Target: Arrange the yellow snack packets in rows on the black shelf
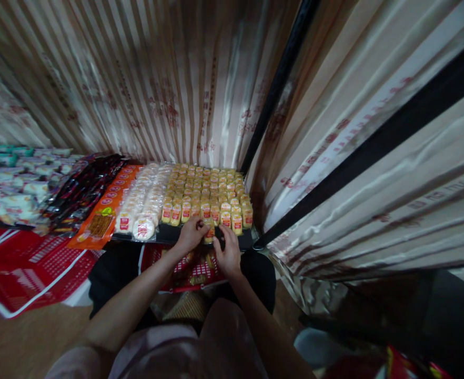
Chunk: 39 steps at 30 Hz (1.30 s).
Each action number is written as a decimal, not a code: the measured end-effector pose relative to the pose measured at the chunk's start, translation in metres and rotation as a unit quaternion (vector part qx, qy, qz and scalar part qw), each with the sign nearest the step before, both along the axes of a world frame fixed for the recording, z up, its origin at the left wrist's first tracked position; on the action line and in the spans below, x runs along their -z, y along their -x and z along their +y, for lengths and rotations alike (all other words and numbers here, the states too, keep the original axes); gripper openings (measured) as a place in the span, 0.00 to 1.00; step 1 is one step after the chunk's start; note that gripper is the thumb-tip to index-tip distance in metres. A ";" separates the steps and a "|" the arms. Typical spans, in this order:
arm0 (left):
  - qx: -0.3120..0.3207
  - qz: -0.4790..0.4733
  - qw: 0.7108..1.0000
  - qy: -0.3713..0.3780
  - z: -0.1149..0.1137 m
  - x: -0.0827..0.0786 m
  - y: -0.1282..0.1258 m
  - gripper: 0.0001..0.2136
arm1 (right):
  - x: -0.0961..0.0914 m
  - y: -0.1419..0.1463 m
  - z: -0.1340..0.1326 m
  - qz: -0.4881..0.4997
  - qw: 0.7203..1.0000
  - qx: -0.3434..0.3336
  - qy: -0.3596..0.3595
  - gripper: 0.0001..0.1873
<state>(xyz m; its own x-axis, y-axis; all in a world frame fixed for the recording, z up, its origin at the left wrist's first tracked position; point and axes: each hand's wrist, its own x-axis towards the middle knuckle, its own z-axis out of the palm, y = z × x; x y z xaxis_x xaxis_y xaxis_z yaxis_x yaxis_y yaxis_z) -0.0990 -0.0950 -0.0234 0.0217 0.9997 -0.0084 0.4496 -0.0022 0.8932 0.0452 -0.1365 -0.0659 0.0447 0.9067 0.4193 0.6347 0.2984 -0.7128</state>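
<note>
My left hand is bent with its fingertips pinched at the left side of a small yellow wrapped snack pack with a red and orange label. That pack stands at the front edge of the block of yellow snack packs, arranged in close rows. On its other side is my right hand, thumb beside the pack and fingers spread toward the front row. Whether the right thumb presses on the pack, I cannot tell.
Left of the yellow packs lie white round wrapped snacks, an orange bag, dark packets and white packets. A red basket with loose packs sits below my hands; another red basket stands left. Black poles and curtains enclose the display.
</note>
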 end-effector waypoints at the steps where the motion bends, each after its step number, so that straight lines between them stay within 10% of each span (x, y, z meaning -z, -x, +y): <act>1: -0.002 0.014 1.000 -0.006 0.003 -0.001 -0.003 0.06 | 0.001 -0.002 0.001 -0.032 0.999 0.019 -0.028 0.22; 11: -0.007 0.089 0.995 -0.042 0.031 0.000 -0.020 0.05 | 0.015 -0.009 0.007 -0.168 0.980 0.075 -0.072 0.24; 22: -0.006 0.151 0.987 -0.060 0.036 0.004 -0.029 0.08 | 0.033 -0.002 0.005 -0.161 0.983 -0.011 -0.085 0.25; 39: -0.014 0.122 0.990 -0.064 0.007 0.024 -0.022 0.02 | 0.044 0.002 0.007 -0.177 0.982 -0.004 -0.070 0.25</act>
<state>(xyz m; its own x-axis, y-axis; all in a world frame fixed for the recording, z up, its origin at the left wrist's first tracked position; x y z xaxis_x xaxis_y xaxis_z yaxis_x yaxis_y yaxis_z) -0.0774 -0.0879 -0.0471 0.0076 0.9932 0.1161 0.6537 -0.0928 0.7511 0.0430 -0.1300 -0.1095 -0.1341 0.8391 0.5272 0.8325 0.3840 -0.3994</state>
